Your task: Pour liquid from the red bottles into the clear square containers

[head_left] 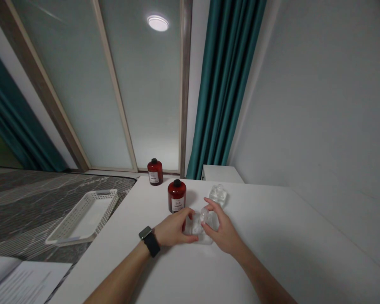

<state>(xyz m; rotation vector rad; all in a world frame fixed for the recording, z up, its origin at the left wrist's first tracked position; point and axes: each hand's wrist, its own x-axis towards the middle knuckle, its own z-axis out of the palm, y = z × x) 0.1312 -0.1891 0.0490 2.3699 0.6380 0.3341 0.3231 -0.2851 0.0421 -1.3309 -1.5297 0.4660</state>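
Bare forearms (122, 268) are reaching in from the bottom edge of the head view, the left one wearing a dark watch (150, 240). Both hands are meeting over a clear bottle (204, 240) near the middle of a white table (272, 261). The left hand (171, 227) is curving its fingers and thumb around the bottle's left side, seemingly bracing it against sliding. The right hand (223, 232) is closing thumb and fingertip, slightly parted, around the rounded stopper (204, 215), probably because that knob is offering the easiest grip; how firmly it is pressing, I cannot tell.

Just beyond the right hand, a second clear bottle (218, 194) is resting on the table. Beyond the left hand, a red bottle (177, 196) with a black cap is standing upright, and another red bottle (154, 173) is standing farther back, at the table's edge. Left of the table, a white basket (105, 195) is sitting on a grey patterned surface.

Fingers are hiding much of the held bottle, and its clear walls are blending into the white table. The left hand is covering part of the nearer red bottle's base. Label writing is staying too small to read, and the frame is cutting off a book (38, 280) at lower left.
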